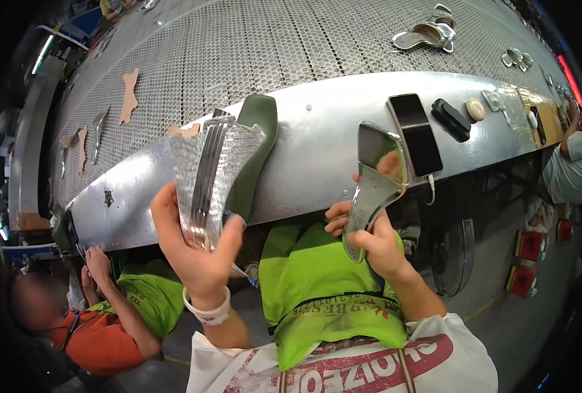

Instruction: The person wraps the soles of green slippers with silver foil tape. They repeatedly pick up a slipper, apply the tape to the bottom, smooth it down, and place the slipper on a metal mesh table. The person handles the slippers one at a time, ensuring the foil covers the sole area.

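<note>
My left hand (pixel 196 265) is wrapped round the lower end of a silver, wrinkled, foil-like piece (pixel 228 147) with dark stripes down its middle. That piece leans against a dark green, smoothly curved form (pixel 264 128) at the table edge; whether the two are joined I cannot tell. My right hand (pixel 382 245) grips a shiny, sole-shaped silver piece (pixel 375 187) by its narrow lower end, thumb on its face. Its broad upper end mirrors the surroundings, and some fingers are hidden behind it.
Along the metal table edge (pixel 323 108) lie a phone (pixel 418 134) with a white cable, a black case (pixel 450 120) and a round beige item (pixel 475 110). Silver sole-shaped pieces (pixel 425 37) and tan cutouts (pixel 129 97) rest on the mesh surface. A co-worker (pixel 107 331) sits at left.
</note>
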